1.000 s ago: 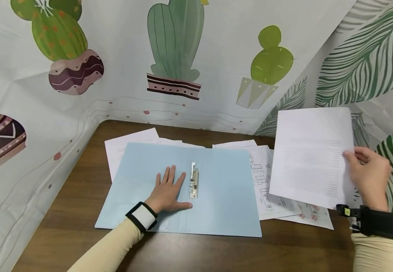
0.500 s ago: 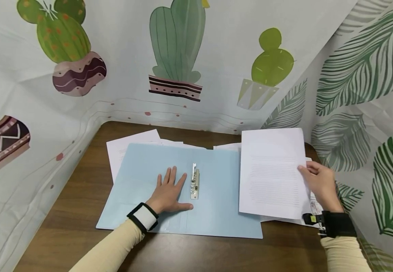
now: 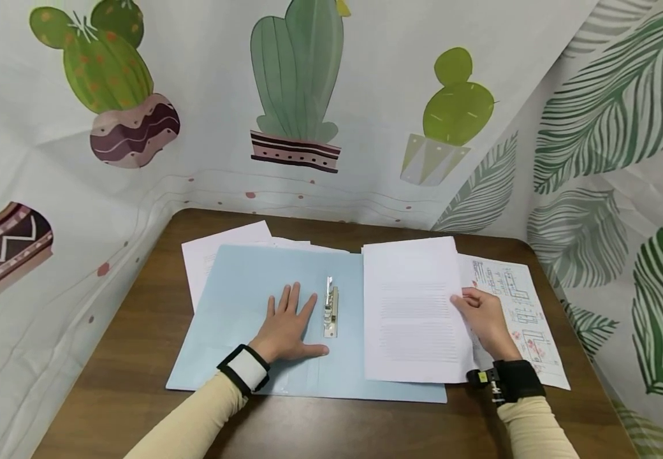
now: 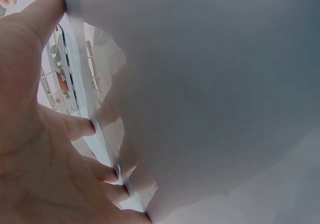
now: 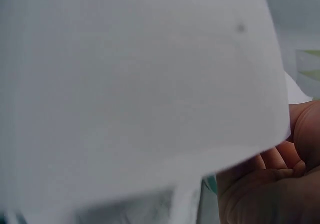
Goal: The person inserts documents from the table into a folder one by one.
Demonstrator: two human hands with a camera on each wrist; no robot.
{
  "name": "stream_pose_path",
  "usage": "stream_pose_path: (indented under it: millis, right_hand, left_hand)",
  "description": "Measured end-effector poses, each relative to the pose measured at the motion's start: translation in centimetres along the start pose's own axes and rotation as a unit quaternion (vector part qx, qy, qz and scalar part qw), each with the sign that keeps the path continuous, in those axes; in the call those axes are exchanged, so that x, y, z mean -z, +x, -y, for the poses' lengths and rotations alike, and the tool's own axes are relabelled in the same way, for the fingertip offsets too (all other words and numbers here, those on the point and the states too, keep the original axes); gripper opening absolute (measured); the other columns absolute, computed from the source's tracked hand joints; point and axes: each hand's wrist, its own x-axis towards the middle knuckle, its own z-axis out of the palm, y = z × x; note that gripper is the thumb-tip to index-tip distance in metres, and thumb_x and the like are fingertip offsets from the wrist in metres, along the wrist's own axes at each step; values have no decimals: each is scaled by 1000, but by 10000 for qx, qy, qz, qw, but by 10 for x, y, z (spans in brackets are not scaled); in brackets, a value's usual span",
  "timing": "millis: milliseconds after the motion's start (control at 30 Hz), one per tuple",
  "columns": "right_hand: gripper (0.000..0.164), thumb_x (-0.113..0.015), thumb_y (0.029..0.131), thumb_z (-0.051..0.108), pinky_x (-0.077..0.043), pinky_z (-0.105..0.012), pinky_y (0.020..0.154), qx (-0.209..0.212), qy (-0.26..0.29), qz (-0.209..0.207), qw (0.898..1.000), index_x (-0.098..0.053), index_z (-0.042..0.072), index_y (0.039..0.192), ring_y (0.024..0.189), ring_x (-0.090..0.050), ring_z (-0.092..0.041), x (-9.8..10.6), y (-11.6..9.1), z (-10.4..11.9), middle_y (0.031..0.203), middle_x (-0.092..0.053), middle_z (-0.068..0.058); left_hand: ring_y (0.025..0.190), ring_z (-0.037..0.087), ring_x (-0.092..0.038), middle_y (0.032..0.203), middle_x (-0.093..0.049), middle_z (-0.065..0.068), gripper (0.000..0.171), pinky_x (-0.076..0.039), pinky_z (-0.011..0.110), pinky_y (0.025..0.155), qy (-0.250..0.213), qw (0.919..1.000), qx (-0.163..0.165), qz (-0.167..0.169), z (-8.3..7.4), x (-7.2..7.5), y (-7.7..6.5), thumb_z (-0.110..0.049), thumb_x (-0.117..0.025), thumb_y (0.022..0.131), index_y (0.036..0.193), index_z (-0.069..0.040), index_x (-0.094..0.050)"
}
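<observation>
A light blue ring-clip folder lies spread out on the table, its metal clip standing near the middle. My left hand rests palm down on the left half, fingers spread, thumb just below the clip. The left wrist view shows the fingertips on the glossy folder surface. Over the right half hangs white printed paper. My right hand pinches its right edge between thumb and fingers. In the right wrist view the paper fills most of the picture and hides what lies beyond.
Loose printed sheets stick out from behind the folder's upper left. To the right, drawing sheets with line diagrams and red marks lie on the brown wooden table. A white cactus-print cloth borders the back and sides.
My right hand has carried the printed paper leftward from beyond the right side to over the folder's right half, uncovering the drawing sheets. The left hand stays in place.
</observation>
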Motion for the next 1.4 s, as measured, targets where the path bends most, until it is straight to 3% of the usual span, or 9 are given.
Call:
stream_pose_path:
  millis: [300, 600, 1033, 1400]
  right_hand:
    - [33, -64, 103, 19, -55, -25, 67, -44, 509, 456, 9977, -66, -1, 130, 84, -73, -17, -35, -4, 2, 113, -74, -19]
    - [34, -65, 103, 18, -55, -26, 67, -18, 569, 652, 9962, -66, -1, 130, 84, -73, -18, -53, -10, 3, 111, -75, -17]
    - [32, -65, 102, 20, -53, -25, 66, -139, 503, 527, 9972, -68, 0, 127, 80, -71, -18, -64, -15, 11, 107, -75, -16]
    - [27, -68, 98, 23, -46, -33, 74, -31, -126, 52, 9999, -73, 3, 116, 90, -60, -27, -70, -17, 15, 105, -67, -15]
  left_hand:
    - [154, 49, -9, 167, -11, 30, 115, -13, 72, 116, -35, 10000, 34, -33, -2, 0, -2, -76, -74, 75, 160, -9, -36]
    - [154, 49, -9, 167, -12, 29, 114, -13, 72, 116, -2, 10000, 80, 23, -4, 0, -3, -76, -74, 75, 160, -9, -36]
    - [154, 49, -5, 167, -9, 30, 116, -10, 72, 116, -53, 9999, 98, 55, -6, -1, -2, -75, -74, 75, 161, -8, -34]
    - [155, 48, -7, 167, -11, 29, 115, -12, 72, 116, 14, 9999, 101, -54, -5, -1, -1, -76, -75, 75, 160, -9, -36]
